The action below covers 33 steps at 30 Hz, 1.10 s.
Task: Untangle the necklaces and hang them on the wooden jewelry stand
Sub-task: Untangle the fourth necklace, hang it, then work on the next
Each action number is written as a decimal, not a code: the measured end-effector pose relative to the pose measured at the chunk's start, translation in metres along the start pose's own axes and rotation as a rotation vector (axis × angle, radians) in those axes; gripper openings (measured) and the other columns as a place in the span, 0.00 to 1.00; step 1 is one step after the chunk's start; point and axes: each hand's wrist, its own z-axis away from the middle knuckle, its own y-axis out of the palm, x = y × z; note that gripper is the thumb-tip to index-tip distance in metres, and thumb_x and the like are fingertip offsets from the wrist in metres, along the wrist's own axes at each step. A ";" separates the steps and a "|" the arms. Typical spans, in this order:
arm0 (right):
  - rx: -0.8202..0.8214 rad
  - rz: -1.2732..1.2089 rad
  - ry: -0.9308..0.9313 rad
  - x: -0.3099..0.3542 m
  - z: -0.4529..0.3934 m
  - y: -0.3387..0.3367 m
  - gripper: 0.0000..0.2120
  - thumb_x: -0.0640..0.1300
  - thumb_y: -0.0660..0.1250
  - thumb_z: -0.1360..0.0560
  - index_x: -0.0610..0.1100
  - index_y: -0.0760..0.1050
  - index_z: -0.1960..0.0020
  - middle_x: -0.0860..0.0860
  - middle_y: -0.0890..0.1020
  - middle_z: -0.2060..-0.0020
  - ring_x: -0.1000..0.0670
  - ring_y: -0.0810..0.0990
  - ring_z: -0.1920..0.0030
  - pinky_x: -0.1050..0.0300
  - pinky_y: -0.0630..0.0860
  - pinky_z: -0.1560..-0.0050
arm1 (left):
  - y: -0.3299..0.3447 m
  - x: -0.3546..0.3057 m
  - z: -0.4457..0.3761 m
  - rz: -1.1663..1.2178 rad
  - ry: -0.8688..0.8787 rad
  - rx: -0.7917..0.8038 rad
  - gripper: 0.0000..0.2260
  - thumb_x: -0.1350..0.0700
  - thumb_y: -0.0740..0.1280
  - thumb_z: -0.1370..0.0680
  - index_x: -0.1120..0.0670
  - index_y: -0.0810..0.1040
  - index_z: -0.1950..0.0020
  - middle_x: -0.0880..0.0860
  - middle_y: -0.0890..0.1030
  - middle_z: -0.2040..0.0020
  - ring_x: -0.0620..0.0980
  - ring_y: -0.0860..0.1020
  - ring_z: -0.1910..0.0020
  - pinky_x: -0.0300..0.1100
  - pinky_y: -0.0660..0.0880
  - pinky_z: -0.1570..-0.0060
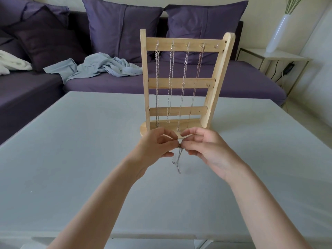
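A wooden jewelry stand (181, 83) stands upright on the grey table (71, 159), with three crossbars and small hooks. Several silver chain necklaces (170, 83) hang from hooks on its top bar; the hook at the far right holds nothing. Just in front of the stand's base, my left hand (156, 146) and my right hand (203, 146) meet fingertip to fingertip and both pinch the top of one thin silver necklace (177, 162). That chain dangles in loops below my fingers, above the table.
A purple sofa (179, 81) with cushions runs behind the table. A light blue garment (100, 67) lies crumpled on it and something white lies at far left. A white vase (278, 33) stands on a side table (280, 56) at right.
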 end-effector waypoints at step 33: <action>-0.048 0.045 -0.145 0.006 0.001 -0.008 0.06 0.35 0.68 0.27 0.43 0.75 0.53 0.50 0.82 0.66 0.54 0.74 0.65 0.61 0.69 0.62 | -0.001 -0.003 0.003 0.010 0.102 0.008 0.05 0.64 0.68 0.26 0.55 0.76 0.55 0.54 0.81 0.59 0.41 0.77 0.65 0.31 0.75 0.62</action>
